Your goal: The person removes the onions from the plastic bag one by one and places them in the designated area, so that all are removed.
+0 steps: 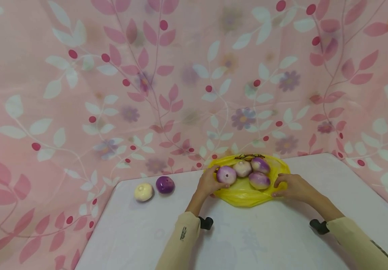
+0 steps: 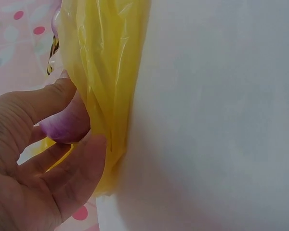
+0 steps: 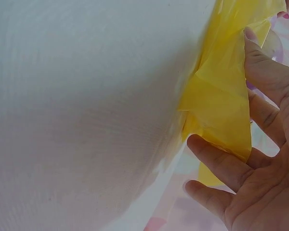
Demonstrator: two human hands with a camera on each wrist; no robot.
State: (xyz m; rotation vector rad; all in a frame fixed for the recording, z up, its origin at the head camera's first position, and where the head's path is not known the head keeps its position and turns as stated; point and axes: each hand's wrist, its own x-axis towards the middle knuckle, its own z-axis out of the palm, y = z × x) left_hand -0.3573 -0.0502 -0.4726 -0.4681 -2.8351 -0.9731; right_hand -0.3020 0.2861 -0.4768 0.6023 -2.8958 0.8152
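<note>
A yellow plastic bag (image 1: 244, 200) lies spread on the table with several shiny purple-and-white onions (image 1: 226, 175) on it. My left hand (image 1: 210, 182) holds the bag's left edge, its thumb and fingers curled beside the nearest onion (image 2: 67, 122). On the other side my right hand (image 1: 293, 187) grips the bag's right edge; the right wrist view has the yellow film (image 3: 219, 106) between thumb and fingers. Some fingertips are hidden behind the film. A dark twisted cord (image 1: 249, 156) runs along the bag's back rim.
Left of the bag, a cream onion (image 1: 143, 192) and a dark purple onion (image 1: 165, 185) sit on the white-covered table (image 1: 140, 236). A pink floral cloth (image 1: 187, 93) hangs right behind the table's back edge. Black wrist mounts (image 1: 206, 223) show at both sleeves.
</note>
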